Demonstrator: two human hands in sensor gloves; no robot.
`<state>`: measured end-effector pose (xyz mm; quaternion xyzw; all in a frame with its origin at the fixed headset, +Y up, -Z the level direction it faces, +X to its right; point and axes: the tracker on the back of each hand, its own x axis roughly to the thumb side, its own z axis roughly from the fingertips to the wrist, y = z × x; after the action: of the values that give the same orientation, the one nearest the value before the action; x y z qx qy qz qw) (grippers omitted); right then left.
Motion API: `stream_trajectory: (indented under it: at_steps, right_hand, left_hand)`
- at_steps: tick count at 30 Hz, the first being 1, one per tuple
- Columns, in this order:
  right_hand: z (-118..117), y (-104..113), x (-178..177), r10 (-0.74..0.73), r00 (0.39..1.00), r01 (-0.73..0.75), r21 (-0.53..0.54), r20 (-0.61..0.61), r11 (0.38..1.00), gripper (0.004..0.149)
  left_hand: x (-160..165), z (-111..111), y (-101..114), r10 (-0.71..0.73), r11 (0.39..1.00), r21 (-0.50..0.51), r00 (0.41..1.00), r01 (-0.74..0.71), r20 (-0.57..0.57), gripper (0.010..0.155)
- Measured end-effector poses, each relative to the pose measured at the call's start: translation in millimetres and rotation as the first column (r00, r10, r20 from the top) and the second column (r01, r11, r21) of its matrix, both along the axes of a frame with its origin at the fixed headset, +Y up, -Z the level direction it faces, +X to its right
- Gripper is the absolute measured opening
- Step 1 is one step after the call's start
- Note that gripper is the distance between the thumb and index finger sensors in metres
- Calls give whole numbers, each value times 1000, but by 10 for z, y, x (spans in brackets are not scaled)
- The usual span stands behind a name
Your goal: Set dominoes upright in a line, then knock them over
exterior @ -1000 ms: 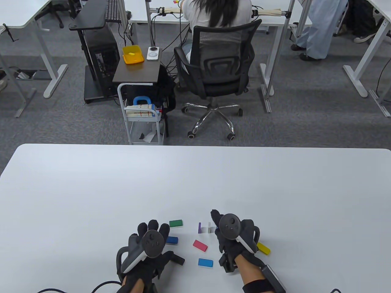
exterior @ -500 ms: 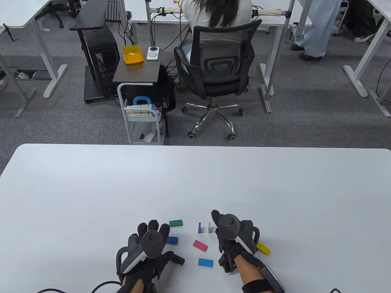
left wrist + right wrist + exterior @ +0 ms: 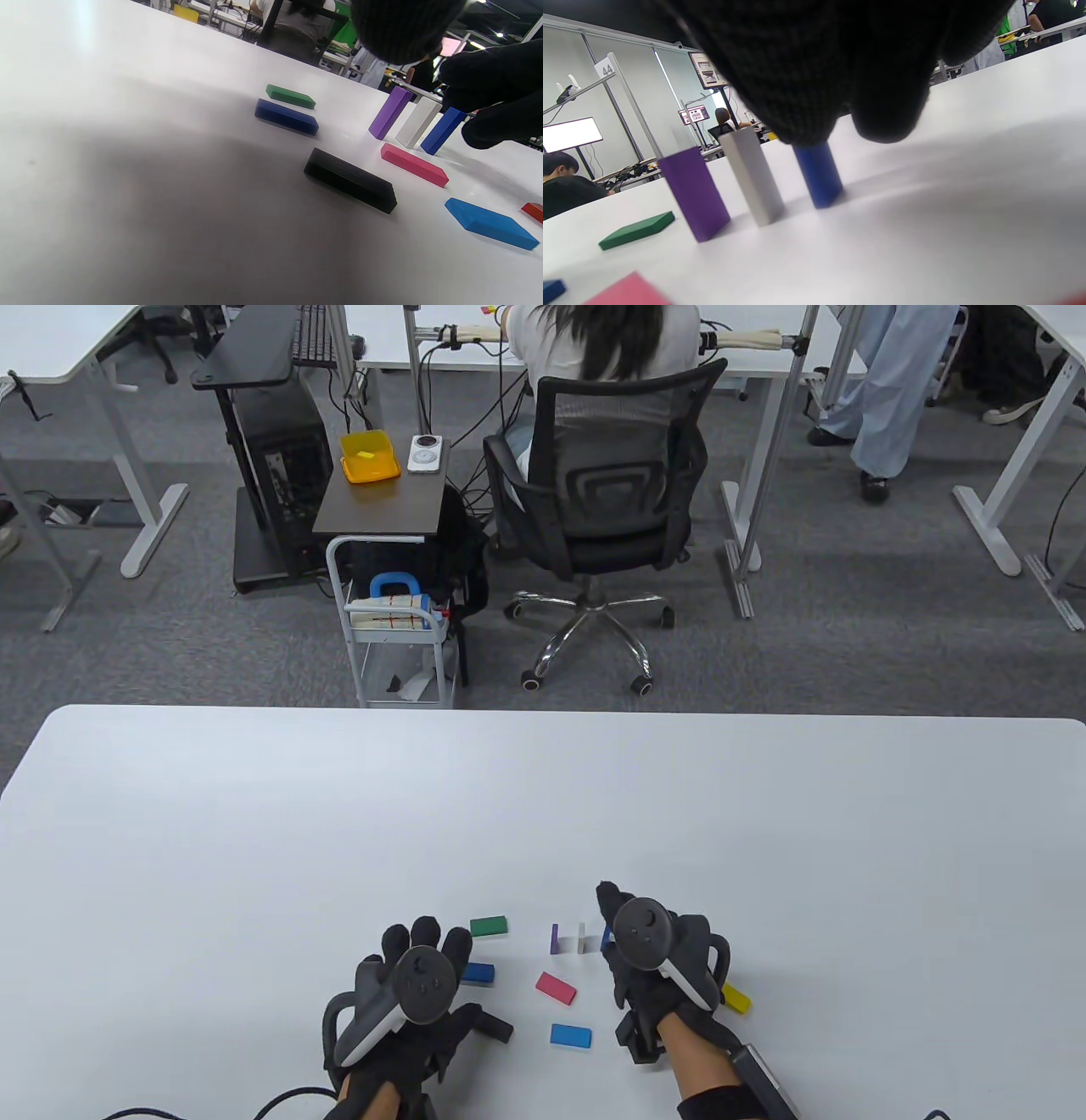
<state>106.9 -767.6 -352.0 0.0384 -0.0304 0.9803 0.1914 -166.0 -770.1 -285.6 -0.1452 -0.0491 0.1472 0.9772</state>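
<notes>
Three dominoes stand upright in a row: purple (image 3: 555,938), white (image 3: 582,937) and dark blue (image 3: 606,937). My right hand (image 3: 624,937) is at the dark blue domino (image 3: 443,130), fingers curled round its top (image 3: 818,173). The left hand (image 3: 424,942) rests flat on the table with straight fingers and holds nothing. Lying flat are a green domino (image 3: 489,926), a second dark blue domino (image 3: 478,972), a pink domino (image 3: 556,987), a light blue domino (image 3: 570,1035), a black domino (image 3: 350,180) and a yellow domino (image 3: 735,999), which is partly under my right wrist.
The white table (image 3: 543,814) stretches far beyond the dominoes. A red domino (image 3: 533,210) shows at the left wrist view's right edge. Beyond the table a person sits in an office chair (image 3: 602,500), next to a small cart (image 3: 399,645).
My right hand has shifted slightly right and away, so the dark blue upright domino now shows beside the white one. The left hand has not moved.
</notes>
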Motion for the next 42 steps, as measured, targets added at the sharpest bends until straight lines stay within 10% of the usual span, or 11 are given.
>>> stream_trajectory:
  at_steps: [18,32,42]
  right_hand:
    - [125,391,492,58,983,-39,-111,175,993,67]
    - [21,-85,748,394,889,-247,-483,231,840,73]
    - [-14,-209,668,470,860,-320,-508,197,799,74]
  left_hand:
    - [-18,-8,-21,-7,1000,-11,1000,7,-8,83]
    - [-26,-13,-21,-11,1000,-7,1000,11,-13,83]
    - [-31,-22,-33,-11,1000,-7,1000,11,-20,84]
